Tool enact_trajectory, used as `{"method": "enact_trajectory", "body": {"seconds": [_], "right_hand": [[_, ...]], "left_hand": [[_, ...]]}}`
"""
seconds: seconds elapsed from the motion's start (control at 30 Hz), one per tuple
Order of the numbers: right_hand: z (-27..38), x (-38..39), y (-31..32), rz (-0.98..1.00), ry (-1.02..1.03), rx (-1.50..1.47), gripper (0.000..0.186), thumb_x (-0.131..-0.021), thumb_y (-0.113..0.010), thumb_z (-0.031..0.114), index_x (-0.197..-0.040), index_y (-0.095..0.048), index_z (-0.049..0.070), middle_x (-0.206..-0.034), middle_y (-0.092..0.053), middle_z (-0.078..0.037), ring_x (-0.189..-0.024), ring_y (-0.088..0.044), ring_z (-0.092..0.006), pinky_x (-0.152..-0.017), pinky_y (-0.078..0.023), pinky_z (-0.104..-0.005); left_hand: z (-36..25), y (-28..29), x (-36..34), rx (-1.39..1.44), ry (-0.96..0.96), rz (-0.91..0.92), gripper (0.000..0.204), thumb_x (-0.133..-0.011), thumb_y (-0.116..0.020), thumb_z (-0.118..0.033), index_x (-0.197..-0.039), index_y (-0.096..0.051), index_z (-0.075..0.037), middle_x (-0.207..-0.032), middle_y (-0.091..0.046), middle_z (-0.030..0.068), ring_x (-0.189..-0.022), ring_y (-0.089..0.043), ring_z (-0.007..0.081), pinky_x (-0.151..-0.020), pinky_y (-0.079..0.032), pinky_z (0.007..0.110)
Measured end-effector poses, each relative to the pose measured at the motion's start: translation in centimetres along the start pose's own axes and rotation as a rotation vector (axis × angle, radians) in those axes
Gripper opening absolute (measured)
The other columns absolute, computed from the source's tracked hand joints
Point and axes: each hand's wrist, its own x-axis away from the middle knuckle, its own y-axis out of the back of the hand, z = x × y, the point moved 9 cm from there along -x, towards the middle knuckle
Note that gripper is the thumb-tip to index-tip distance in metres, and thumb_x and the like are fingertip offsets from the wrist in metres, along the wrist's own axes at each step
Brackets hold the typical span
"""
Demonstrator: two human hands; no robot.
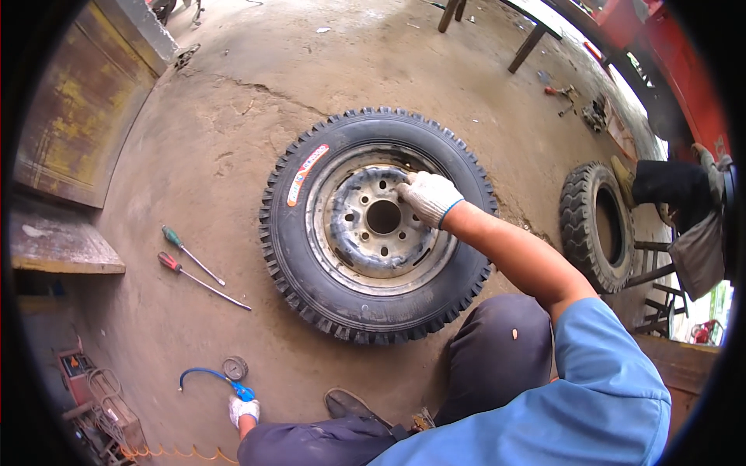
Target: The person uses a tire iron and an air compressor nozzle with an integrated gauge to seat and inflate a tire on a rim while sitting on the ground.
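A black knobbly tire point(373, 317) with a worn metal wheel rim point(383, 264) lies flat on the floor before me. Over the rim's upper right part, my right hand point(430, 196), in a white glove, has its fingers closed in a pinch near a slot. What they pinch, if anything, is hidden. Down at the lower left, my gloved left hand point(243, 409) grips a blue tire inflator point(242, 391). The inflator carries a round pressure gauge point(235, 367) and a short blue hose point(200, 370).
Two screwdrivers, one green-handled point(172, 236) and one red-handled point(169, 261), lie left of the tire. An orange coiled hose point(179, 453) runs along the lower left beside a red machine point(76, 363). Another tire point(594, 225) stands at right near a seated person point(676, 194).
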Motion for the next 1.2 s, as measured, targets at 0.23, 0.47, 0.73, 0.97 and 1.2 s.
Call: {"method": "enact_trajectory", "body": {"seconds": [0.23,0.47,0.73,0.97,1.2], "right_hand": [[1.4,1.4,2.2,-0.202,-0.064,-0.343,0.028,-0.088,-0.064,0.019,-0.111,-0.071,0.005,-0.105,-0.072,-0.021,-0.099,-0.071,-0.0344,-0.084,-0.057,-0.0476],[4.0,4.6,0.3,0.024,-0.275,-2.170,0.027,-0.101,-0.067,0.019,-0.122,-0.063,0.002,-0.099,-0.068,-0.008,-0.080,-0.068,-0.0147,-0.072,-0.060,-0.0289],[0.4,5.9,-0.8,-0.227,-0.147,-2.430,0.025,-0.099,-0.069,0.014,-0.120,-0.059,0.004,-0.099,-0.070,-0.012,-0.081,-0.069,-0.0206,-0.074,-0.057,-0.0355],[-1.0,6.6,-1.5,-0.191,-0.245,-2.192,0.019,-0.101,-0.066,0.017,-0.116,-0.059,0.006,-0.091,-0.069,-0.007,-0.077,-0.069,-0.0180,-0.068,-0.058,-0.0323],[-10.5,7.6,5.7,-0.854,-0.355,-0.456,0.031,-0.088,-0.069,0.021,-0.114,-0.062,0.004,-0.110,-0.066,-0.018,-0.104,-0.063,-0.0379,-0.091,-0.052,-0.0470]], "left_hand": [[-11.9,20.2,2.6,-0.036,-0.649,-0.447,0.029,-0.093,-0.063,-0.026,-0.108,-0.071,-0.002,-0.104,-0.071,0.0233,-0.101,-0.067,0.0407,-0.094,-0.053,0.050],[-42.1,33.2,27.5,0.610,-1.501,-0.122,0.038,-0.089,-0.067,-0.024,-0.121,-0.069,-0.003,-0.113,-0.071,0.0181,-0.105,-0.070,0.0330,-0.096,-0.055,0.042],[-52.9,23.1,34.1,1.474,-1.333,0.903,0.041,-0.095,-0.062,0.002,-0.135,-0.057,0.008,-0.113,-0.067,0.0121,-0.084,-0.067,0.0156,-0.078,-0.057,0.028],[-54.5,22.6,34.4,1.402,-1.147,0.724,0.025,-0.094,-0.067,-0.002,-0.118,-0.071,0.004,-0.095,-0.070,0.0070,-0.078,-0.065,0.0134,-0.071,-0.053,0.026],[-58.0,26.1,30.6,0.623,-1.413,-0.258,0.034,-0.091,-0.067,-0.024,-0.120,-0.072,-0.007,-0.116,-0.073,0.0182,-0.113,-0.067,0.0350,-0.101,-0.051,0.044]]}}
